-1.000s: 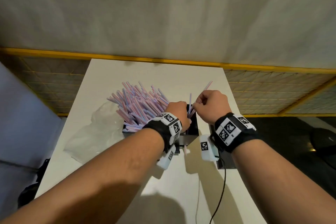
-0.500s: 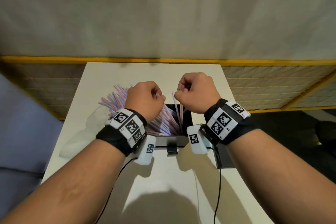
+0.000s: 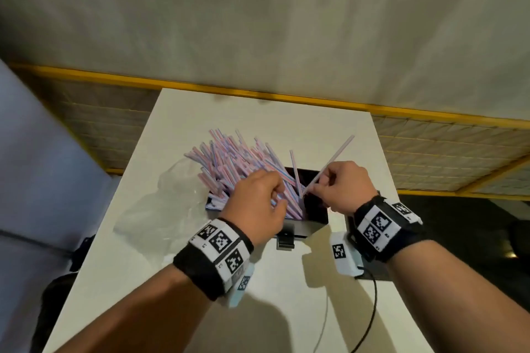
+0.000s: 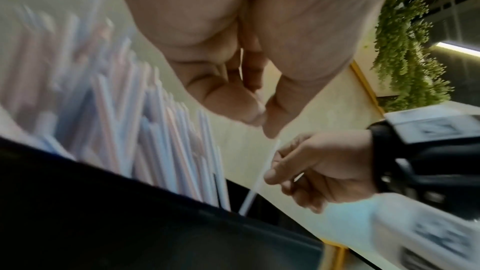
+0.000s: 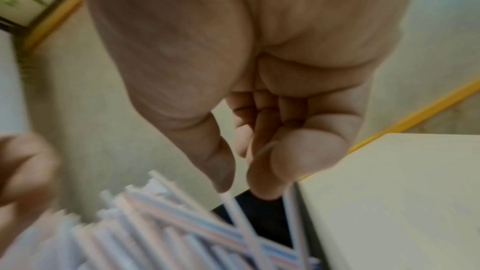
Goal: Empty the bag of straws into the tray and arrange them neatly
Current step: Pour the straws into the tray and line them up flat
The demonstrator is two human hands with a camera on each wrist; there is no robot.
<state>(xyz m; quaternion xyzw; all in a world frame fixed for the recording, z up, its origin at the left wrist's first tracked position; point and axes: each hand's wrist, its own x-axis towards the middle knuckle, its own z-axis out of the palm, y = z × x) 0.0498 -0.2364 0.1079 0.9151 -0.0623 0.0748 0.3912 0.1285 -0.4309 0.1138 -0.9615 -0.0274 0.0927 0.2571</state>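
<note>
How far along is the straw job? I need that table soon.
Emptying looks done: the bag lies slack beside the tray. Right hand pinches one straw; left hand is at the pile, which leans unevenly leftward. Straightening remains.

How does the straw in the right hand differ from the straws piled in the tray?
The single straw is pinched by the right hand and slants up to the right; the pile of straws leans left, fanned over the black tray. The single straw stands apart; the pile is crowded and crossed. Both look pale with pink-blue stripes.
</note>
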